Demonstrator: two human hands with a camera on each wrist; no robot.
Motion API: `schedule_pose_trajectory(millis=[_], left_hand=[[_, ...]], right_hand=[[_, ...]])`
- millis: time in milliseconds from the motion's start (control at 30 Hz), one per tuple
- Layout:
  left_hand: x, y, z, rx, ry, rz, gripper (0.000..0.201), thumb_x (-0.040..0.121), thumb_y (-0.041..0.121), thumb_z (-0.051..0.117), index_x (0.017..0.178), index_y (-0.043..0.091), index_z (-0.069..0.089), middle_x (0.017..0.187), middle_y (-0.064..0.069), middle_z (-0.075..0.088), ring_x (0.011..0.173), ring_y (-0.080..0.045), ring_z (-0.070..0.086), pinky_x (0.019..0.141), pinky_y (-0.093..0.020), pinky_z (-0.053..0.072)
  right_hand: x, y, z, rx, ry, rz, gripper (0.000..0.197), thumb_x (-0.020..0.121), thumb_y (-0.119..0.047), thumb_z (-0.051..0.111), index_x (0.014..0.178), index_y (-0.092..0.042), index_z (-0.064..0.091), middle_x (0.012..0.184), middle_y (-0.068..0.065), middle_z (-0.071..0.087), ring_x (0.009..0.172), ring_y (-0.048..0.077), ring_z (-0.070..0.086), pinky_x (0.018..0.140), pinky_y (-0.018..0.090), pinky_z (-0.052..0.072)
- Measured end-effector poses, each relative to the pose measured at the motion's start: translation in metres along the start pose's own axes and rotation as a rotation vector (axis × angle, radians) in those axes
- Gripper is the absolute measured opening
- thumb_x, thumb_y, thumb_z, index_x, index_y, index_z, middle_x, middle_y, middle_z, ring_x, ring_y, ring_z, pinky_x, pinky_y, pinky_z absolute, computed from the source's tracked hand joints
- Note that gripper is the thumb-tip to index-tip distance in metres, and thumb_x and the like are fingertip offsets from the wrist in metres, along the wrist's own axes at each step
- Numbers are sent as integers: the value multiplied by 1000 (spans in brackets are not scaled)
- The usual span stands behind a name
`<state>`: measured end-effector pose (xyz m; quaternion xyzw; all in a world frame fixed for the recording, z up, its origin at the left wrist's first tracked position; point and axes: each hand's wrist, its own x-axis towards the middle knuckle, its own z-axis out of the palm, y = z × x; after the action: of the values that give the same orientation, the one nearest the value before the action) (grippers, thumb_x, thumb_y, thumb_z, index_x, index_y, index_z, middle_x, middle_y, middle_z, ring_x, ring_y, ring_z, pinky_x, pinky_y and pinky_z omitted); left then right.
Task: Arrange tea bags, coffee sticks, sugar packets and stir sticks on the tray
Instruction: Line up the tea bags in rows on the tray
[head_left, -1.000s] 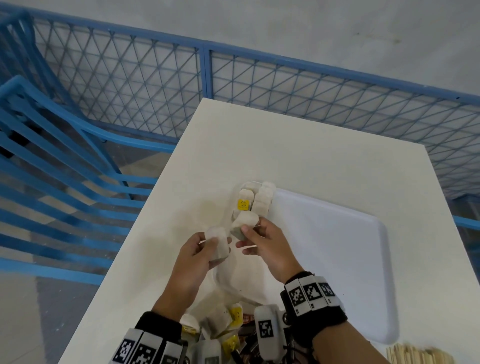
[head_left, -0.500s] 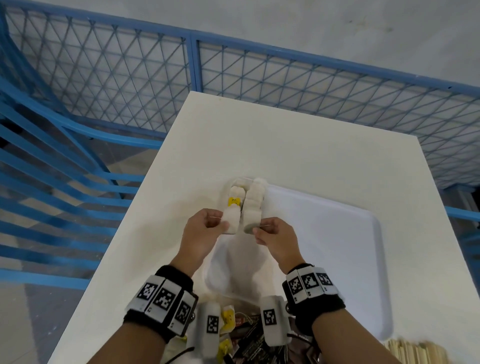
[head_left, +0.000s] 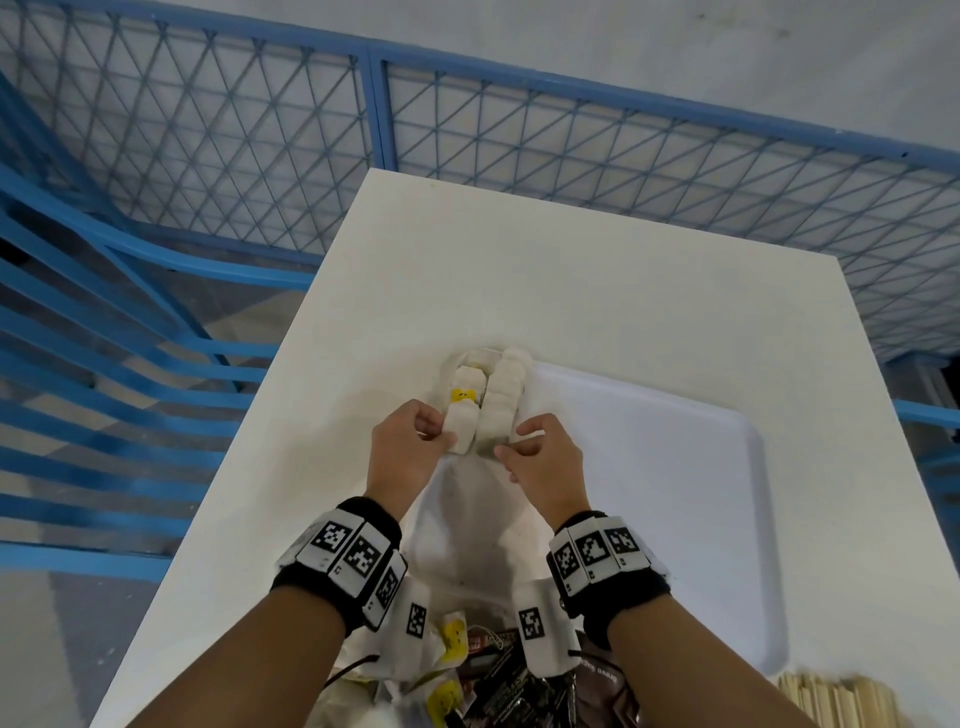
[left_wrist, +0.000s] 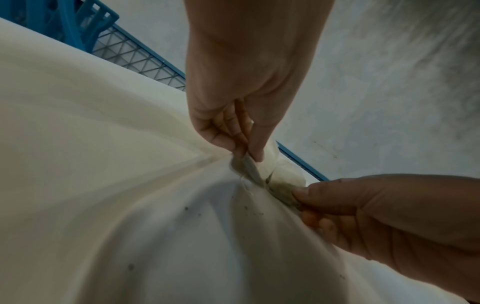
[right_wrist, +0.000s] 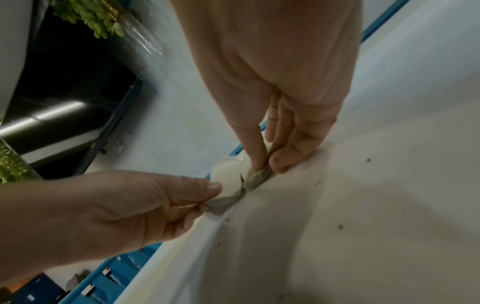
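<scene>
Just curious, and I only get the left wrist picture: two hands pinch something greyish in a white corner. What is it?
Observer: They are tea bags. The head view shows the left hand and right hand each pinching one at the near end of two rows in the tray's far left corner.
Visitor: Any more supplies?
Observer: A pile of packets lies at the near table edge.
Visitor: Stir sticks?
Observer: Wooden stir sticks lie off the tray, near right.
</scene>
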<state>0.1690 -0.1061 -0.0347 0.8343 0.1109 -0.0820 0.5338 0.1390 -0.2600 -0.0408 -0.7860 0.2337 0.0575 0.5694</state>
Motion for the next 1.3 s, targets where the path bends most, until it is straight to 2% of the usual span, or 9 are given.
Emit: schedule_pose_trajectory(millis=[167,300,400,500,600,833,1000,1100,1300], left_hand=[[0,-3,6,94,32,28,19,74,4,72,85,10,58,69,6,54,63,-12,52,54,-4,38],[1,-2,6,134,23,23,26,76,7,72,95,9,54,66,3,52,70,-19,54,60,-20,37],[0,-1,0,157,20,19,27,78,10,72,97,9,54,67,2,52,71,-19,53,58,-21,37],[-7,1,-16,170,11,38,19,80,12,70,94,8,58,74,-1,56,71,-19,54,63,-22,42],[-22,3,-42,185,-16,49,9,83,14,67,90,13,61,73,8,56,66,-12,55,56,-6,39],[-91,-5,-106,259,-79,14,10,84,17,67,90,21,61,78,8,60,65,-3,57,54,-3,40],[-135,-34,-121,363,-185,-27,18,80,21,72,89,30,58,86,7,61,74,-2,58,62,-5,40],[-152,-43,-118,384,-337,1,29,75,26,77,97,31,59,98,10,58,84,1,54,68,-3,38],[-154,-54,-103,447,-383,40,29,73,16,77,101,20,69,94,9,57,88,-10,55,70,-4,36]], right_hand=[[2,3,3,-55,15,-29,26,78,-11,72,91,-16,50,68,1,60,66,15,57,66,23,48],[3,2,2,-113,15,-51,26,79,-13,71,94,-15,50,68,-4,55,67,8,54,59,10,39],[0,1,0,-137,16,-70,26,80,-15,71,97,-13,50,67,-5,53,66,7,52,58,8,38],[-6,-2,-5,-160,25,-99,24,81,-18,70,96,-12,52,65,-5,52,62,4,50,57,8,39],[-18,-6,-11,-171,-9,-139,15,83,-16,68,93,-9,59,67,-4,55,63,8,52,56,9,41],[-77,-6,-17,-318,-283,-271,6,86,-20,65,89,-16,64,72,-6,61,60,4,52,61,8,44],[-115,6,-10,-572,-422,-356,21,89,-37,58,90,-16,61,81,-6,60,69,2,52,65,16,43],[-129,8,-2,-701,-467,-325,34,88,-49,53,97,-16,56,86,-3,59,79,12,55,71,27,48],[-140,7,18,-794,-486,-305,40,88,-46,56,111,-15,45,79,-3,52,68,12,46,52,21,32]])
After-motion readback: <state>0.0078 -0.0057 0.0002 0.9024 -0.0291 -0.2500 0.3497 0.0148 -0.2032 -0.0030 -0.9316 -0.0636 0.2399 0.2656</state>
